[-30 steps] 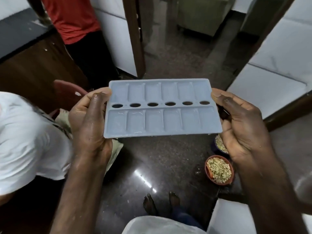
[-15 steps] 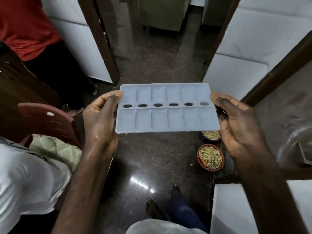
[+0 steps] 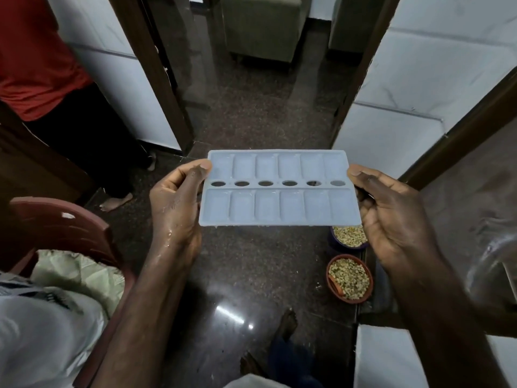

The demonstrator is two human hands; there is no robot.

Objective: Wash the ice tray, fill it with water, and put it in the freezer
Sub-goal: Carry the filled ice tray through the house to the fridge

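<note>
A pale blue ice tray (image 3: pixel 279 189) with two rows of long compartments and a middle row of oval holes is held level in front of me, above the dark floor. My left hand (image 3: pixel 176 205) grips its left end, thumb on the top rim. My right hand (image 3: pixel 391 219) grips its right end the same way. Both hands look wet, and drops hang from the tray's near edge. I cannot tell how much water lies in the compartments.
A doorway (image 3: pixel 251 107) opens straight ahead, with a green sofa (image 3: pixel 260 26) beyond it. A person in a red shirt (image 3: pixel 36 65) stands at the left, near a maroon plastic chair (image 3: pixel 61 228). Two bowls of grain (image 3: pixel 349 278) sit on the floor at the right.
The view has swung right and forward toward the doorway. The tray stays level in both hands. The person in red and the chair have slid toward the left edge.
</note>
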